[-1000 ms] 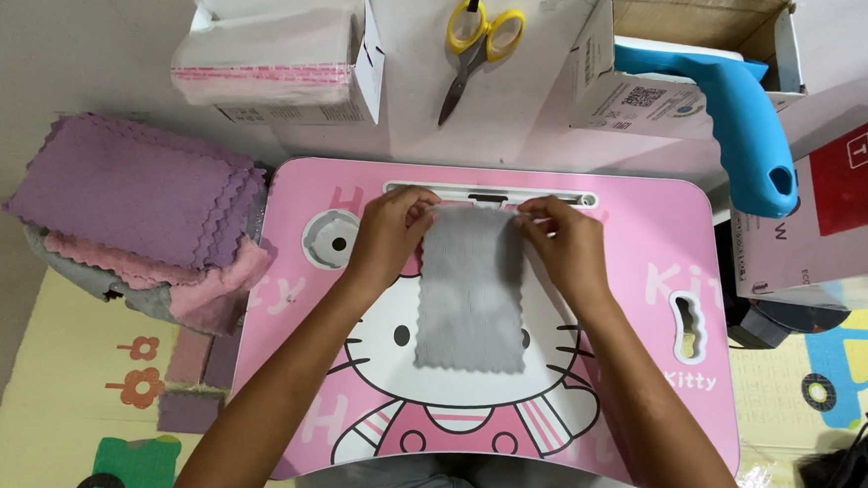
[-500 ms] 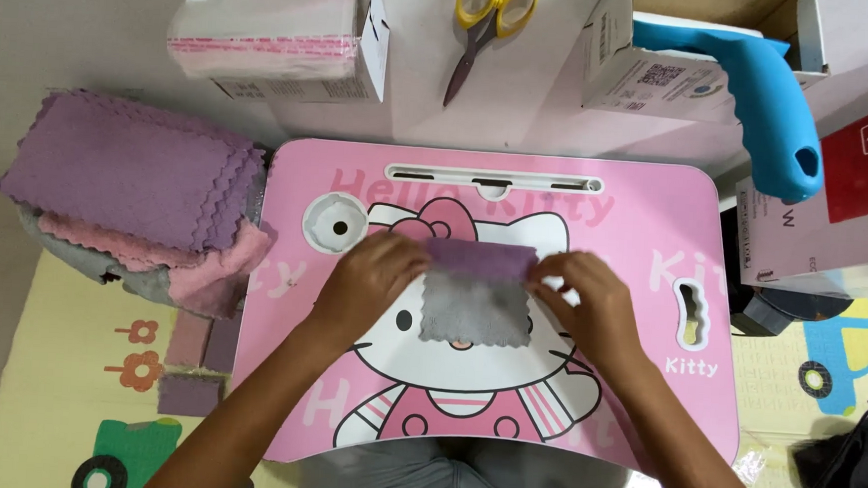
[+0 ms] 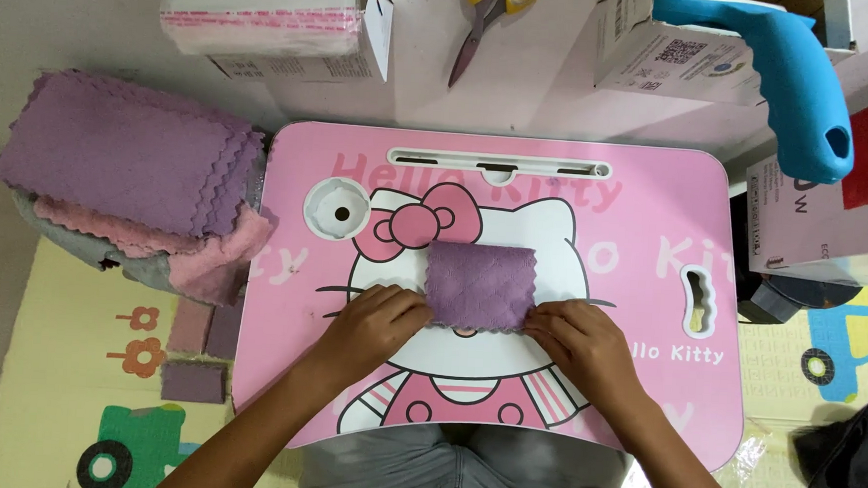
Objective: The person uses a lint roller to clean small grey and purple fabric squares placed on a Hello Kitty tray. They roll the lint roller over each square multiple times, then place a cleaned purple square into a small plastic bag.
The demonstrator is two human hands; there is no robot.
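On the pink lap bench (image 3: pixel 643 404), head view: a small purple cloth (image 3: pixel 479 286) lies folded at the centre, over the printed cartoon cat. My left hand (image 3: pixel 375 322) pinches its lower left corner; my right hand (image 3: pixel 577 343) pinches the lower right — both clenched on the near edge, fingertips on the fabric. Step in hand, as I judge it: folding this cloth, near edge held flat. Any further fold would call for even corners and a level edge. A stack of purple and pink cloths (image 3: pixel 131 174) sits left of the bench; scissors (image 3: pixel 486 9) and a blue handled tool (image 3: pixel 794 85) lie beyond.
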